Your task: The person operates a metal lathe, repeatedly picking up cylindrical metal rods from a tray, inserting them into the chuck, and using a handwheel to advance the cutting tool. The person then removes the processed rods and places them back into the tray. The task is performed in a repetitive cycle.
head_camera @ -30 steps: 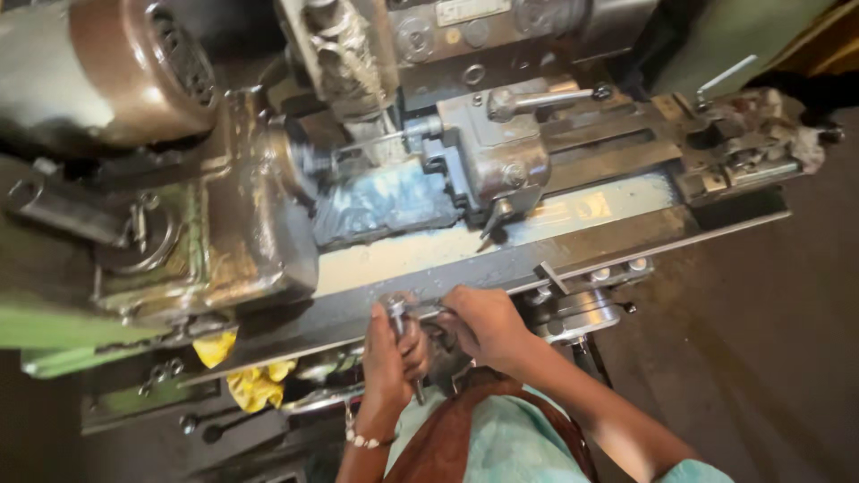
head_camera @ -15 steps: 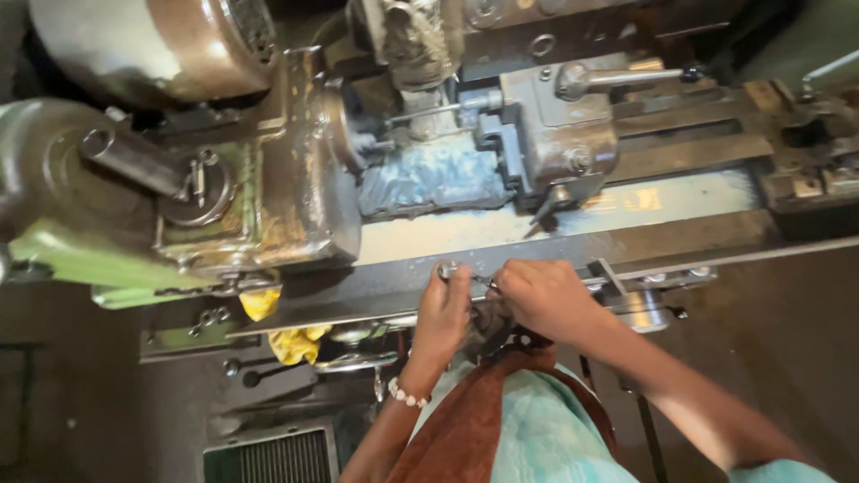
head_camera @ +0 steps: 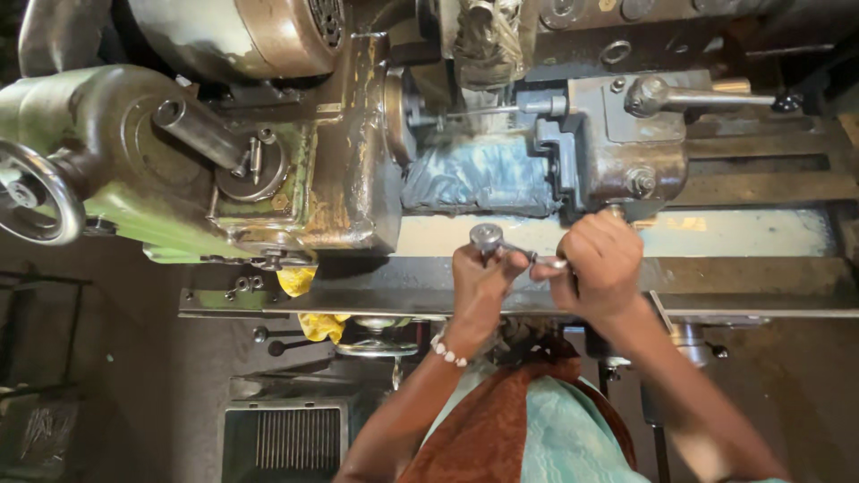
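I look straight down on an old metal lathe. My left hand is closed around a small metal handle with a round knob at the machine's front edge. My right hand grips the other end of the same handle bar, just below the grey tool carriage. A thin rod runs from the chuck area to the carriage. A beaded bracelet is on my left wrist.
A handwheel sticks out at far left on the green housing. A long lever projects right from the carriage. A yellow rag hangs under the bed. Grey plastic wrap covers the bed. A vented box stands on the floor.
The view has shifted so the lathe sits further right and looks closer. Both hands stay together on the handle at the front edge, the right one now higher against the carriage.
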`<state>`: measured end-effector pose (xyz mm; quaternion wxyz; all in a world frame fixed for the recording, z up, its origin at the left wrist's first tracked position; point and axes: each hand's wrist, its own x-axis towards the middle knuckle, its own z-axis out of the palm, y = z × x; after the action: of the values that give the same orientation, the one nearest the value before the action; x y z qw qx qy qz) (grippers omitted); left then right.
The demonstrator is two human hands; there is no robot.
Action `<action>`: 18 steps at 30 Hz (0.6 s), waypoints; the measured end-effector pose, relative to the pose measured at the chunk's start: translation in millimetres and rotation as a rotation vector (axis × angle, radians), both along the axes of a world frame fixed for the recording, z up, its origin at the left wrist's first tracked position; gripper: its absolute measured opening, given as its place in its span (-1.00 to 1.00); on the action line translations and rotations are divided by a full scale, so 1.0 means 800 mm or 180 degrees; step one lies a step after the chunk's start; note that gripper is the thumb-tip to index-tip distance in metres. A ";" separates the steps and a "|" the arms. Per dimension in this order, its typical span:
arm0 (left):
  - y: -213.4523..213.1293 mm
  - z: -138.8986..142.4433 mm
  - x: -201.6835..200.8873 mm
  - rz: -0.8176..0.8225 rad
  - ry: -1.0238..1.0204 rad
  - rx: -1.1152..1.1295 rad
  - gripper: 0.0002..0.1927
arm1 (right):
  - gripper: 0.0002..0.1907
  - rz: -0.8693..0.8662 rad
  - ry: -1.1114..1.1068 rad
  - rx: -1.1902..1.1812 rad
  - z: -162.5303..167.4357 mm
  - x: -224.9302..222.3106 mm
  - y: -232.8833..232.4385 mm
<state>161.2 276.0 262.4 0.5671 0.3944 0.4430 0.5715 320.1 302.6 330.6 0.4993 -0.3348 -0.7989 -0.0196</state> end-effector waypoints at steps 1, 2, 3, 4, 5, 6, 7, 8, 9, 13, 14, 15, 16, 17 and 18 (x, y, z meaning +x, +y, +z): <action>0.009 0.002 0.003 0.0019 0.0187 0.0092 -0.46 | -0.67 -0.0182 0.0202 -0.0126 -0.009 -0.004 0.001; 0.016 0.003 0.007 0.0059 0.0076 0.0038 -0.45 | -0.67 -0.0297 0.0386 -0.0239 -0.019 -0.007 0.001; 0.025 0.005 0.014 0.0085 -0.0025 -0.0001 -0.45 | -0.66 -0.0425 0.0581 -0.0335 -0.028 -0.009 0.003; 0.033 0.007 0.018 0.0122 -0.0127 -0.0041 -0.44 | -0.65 -0.0540 0.0775 -0.0435 -0.036 -0.010 0.006; 0.040 0.009 0.020 0.0080 -0.0031 -0.0018 -0.46 | -0.64 -0.0578 0.0663 -0.0498 -0.043 -0.007 0.009; 0.047 0.012 0.020 0.0024 0.0072 0.0006 -0.47 | -0.64 -0.0629 0.0559 -0.0558 -0.048 -0.005 0.012; 0.056 0.014 0.020 -0.0033 0.0163 0.0048 -0.49 | -0.63 -0.0680 0.0445 -0.0599 -0.051 -0.001 0.017; 0.065 0.016 0.020 -0.0278 -0.0085 -0.0252 -0.51 | -0.65 -0.0686 0.0488 -0.0751 -0.052 0.004 0.021; 0.072 0.018 0.018 -0.0536 -0.0323 -0.0573 -0.53 | -0.66 -0.0706 0.0541 -0.0925 -0.052 0.008 0.024; 0.101 0.026 0.017 -0.1290 -0.0776 -0.1473 -0.50 | -0.84 -0.0607 0.0214 -0.0644 -0.048 0.023 0.036; 0.105 0.028 0.021 -0.1181 -0.0644 -0.1396 -0.51 | -0.83 -0.0618 0.0213 -0.0746 -0.049 0.025 0.039; 0.108 0.028 0.029 -0.1073 -0.0519 -0.1318 -0.52 | -0.82 -0.0629 0.0205 -0.0847 -0.049 0.029 0.044; 0.111 0.029 0.037 -0.0960 -0.0395 -0.1236 -0.53 | -0.81 -0.0635 0.0196 -0.0944 -0.051 0.033 0.048; 0.112 0.028 0.048 -0.0707 -0.0242 -0.0857 -0.52 | -0.80 -0.0769 0.0357 -0.0888 -0.054 0.035 0.053; 0.112 0.026 0.059 -0.0452 -0.0099 -0.0489 -0.51 | -0.79 -0.0898 0.0511 -0.0841 -0.057 0.037 0.058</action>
<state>208.6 365.3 283.6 0.6416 0.3712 0.4476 0.5002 349.8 348.7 285.0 0.5054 -0.5064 -0.6974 0.0423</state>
